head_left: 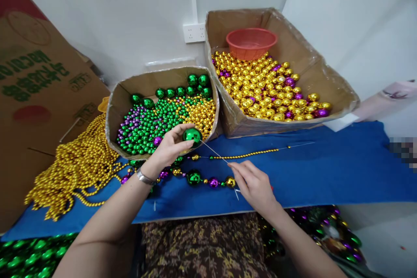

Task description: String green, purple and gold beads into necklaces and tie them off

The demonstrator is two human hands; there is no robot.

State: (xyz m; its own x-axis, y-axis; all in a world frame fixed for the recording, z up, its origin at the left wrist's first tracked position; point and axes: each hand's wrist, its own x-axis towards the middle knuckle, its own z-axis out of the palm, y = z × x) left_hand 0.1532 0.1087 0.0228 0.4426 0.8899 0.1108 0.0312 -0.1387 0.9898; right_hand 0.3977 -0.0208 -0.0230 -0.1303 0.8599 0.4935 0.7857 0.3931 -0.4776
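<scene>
Between the thumb and fingers of my left hand (174, 143) is a large shiny green bead (192, 137), held just over the front rim of the smaller box. My right hand (252, 182) pinches a thin, pale needle-like rod (215, 150), whose far tip meets the green bead's right side; whether it enters a hole I cannot make out. Under my hands, a strand of large green, purple and gold beads (213, 182) lies on the blue cloth. Behind it runs a thin string of small gold beads (250, 155) with a bare end to the right.
A low cardboard box (112, 137) holds small green, purple and gold beads. Right of it, a taller box (234, 117) contains gold and purple balls and a red basket (251, 43). Gold bead strands (81, 165) heap at left on the blue cloth (342, 169), beside a large carton (35, 95).
</scene>
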